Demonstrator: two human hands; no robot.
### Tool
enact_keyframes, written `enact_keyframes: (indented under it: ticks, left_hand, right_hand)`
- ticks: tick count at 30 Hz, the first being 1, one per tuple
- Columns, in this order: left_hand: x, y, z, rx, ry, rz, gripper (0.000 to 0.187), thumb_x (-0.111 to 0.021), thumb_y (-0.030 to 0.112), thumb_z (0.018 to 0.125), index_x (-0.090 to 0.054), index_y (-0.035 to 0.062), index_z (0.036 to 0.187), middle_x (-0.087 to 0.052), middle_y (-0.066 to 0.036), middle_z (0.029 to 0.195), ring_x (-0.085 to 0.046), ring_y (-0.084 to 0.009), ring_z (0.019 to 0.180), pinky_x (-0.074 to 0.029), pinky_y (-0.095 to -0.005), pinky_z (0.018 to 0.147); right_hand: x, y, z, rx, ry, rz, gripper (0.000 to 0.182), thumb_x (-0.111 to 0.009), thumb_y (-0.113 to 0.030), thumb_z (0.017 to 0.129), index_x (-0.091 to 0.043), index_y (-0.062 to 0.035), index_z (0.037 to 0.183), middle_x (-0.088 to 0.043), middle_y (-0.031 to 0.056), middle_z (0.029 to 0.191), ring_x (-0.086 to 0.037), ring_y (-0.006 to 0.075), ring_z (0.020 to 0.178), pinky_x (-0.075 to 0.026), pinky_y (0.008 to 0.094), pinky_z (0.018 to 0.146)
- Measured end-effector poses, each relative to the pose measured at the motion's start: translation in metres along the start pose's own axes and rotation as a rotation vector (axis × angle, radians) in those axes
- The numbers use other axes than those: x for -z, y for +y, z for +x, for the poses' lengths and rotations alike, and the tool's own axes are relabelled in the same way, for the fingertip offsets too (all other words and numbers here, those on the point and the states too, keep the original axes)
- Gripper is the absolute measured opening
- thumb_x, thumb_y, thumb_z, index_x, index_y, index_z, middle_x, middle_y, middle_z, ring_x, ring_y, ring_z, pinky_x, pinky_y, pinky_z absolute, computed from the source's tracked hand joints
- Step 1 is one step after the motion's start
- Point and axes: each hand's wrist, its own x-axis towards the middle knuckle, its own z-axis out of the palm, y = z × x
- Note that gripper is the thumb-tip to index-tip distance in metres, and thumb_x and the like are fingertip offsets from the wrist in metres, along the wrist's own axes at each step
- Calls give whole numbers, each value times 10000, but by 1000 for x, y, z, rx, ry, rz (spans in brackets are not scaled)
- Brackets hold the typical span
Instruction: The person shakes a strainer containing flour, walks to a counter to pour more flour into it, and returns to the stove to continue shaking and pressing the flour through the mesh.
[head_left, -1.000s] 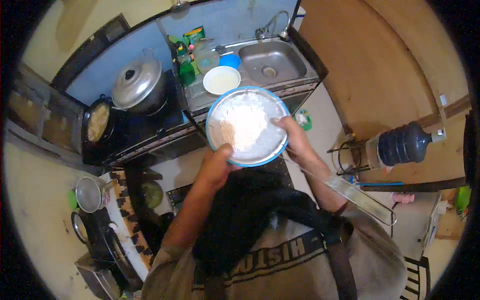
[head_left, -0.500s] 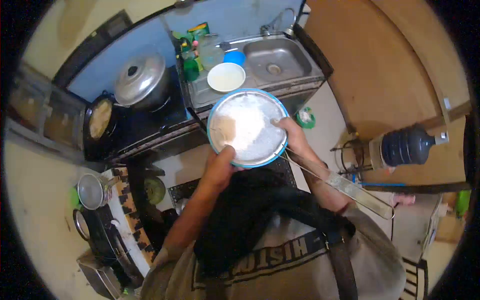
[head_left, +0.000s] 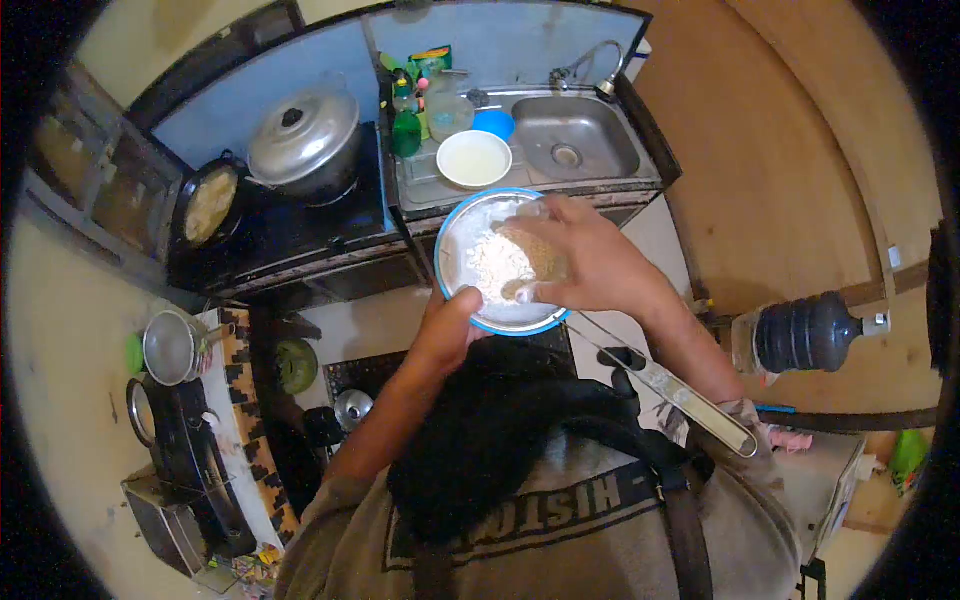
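Observation:
A round metal strainer with a long handle [head_left: 690,405] sits over a blue-rimmed bowl [head_left: 443,262]. White flour [head_left: 500,262] lies inside it beside a light brown powder [head_left: 540,250]. My left hand [head_left: 452,325] grips the near left rim of the bowl, its thumb over the edge. Over the right part of the strainer is my right hand [head_left: 590,260], palm down with fingers spread and curved, the fingertips in or just above the powder. A white bowl with pale liquid [head_left: 474,160] stands beyond, on the sink's drainboard.
The steel sink [head_left: 580,135] is at the back, with a green bottle [head_left: 406,132] and a blue bowl [head_left: 494,124] beside it. A lidded pot [head_left: 305,140] and a pan of frying food [head_left: 210,205] stand on the stove at the left. A water jug [head_left: 810,332] is at the right.
My right hand has left the bowl's right rim and moved over the powder inside. My left hand keeps its hold. The view has shifted slightly, and the strainer handle points more steeply down.

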Motion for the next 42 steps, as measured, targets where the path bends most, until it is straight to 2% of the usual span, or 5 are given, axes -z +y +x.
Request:
enact_keyframes:
  ticks: [6, 12, 29, 31, 42]
  left_hand:
    - [-3, -7, -6, -43, 7, 31, 418, -474, 102, 775, -451, -37, 1169, -562, -155, 1076, -577, -284, 979, -495, -468, 823]
    - [8, -5, 3, -71, 7, 34, 651, -512, 85, 767, -181, 110, 1326, -464, -157, 1158, -559, -321, 972, -551, -466, 646]
    - [20, -15, 10, -67, -29, -39, 650, -506, 95, 768, -204, 168, 1339, -434, -147, 1204, -513, -325, 1055, -519, -514, 739]
    - [8, -5, 1, -48, 79, -19, 512, -428, 74, 778, -349, 13, 1280, -505, -178, 1184, -541, -335, 1047, -488, -515, 822]
    - [8, -7, 2, -24, 9, -66, 513, -409, 93, 772, -339, -66, 1255, -486, -222, 1192, -521, -344, 1074, -452, -503, 884]
  right_hand:
    - [-28, 1, 27, -74, -227, -57, 504, -674, -123, 648, -547, -93, 1135, -536, 192, 1044, -533, 357, 976, -443, 405, 850]
    - [-45, 8, 33, 30, -203, 20, 442, -651, -71, 639, -589, -77, 1076, -560, 190, 1031, -545, 347, 971, -444, 387, 846]
    - [-11, -15, 20, 68, -54, 98, 356, -645, 0, 607, -631, -93, 950, -605, 118, 1037, -572, 306, 944, -457, 380, 831]
    - [-4, -7, 17, 85, -147, 24, 290, -637, -30, 625, -639, -90, 909, -625, 112, 966, -582, 299, 905, -461, 387, 798]
    - [-18, 8, 4, -46, 110, 102, 226, -622, -70, 691, -655, -139, 904, -643, 53, 876, -586, 247, 847, -395, 379, 776]
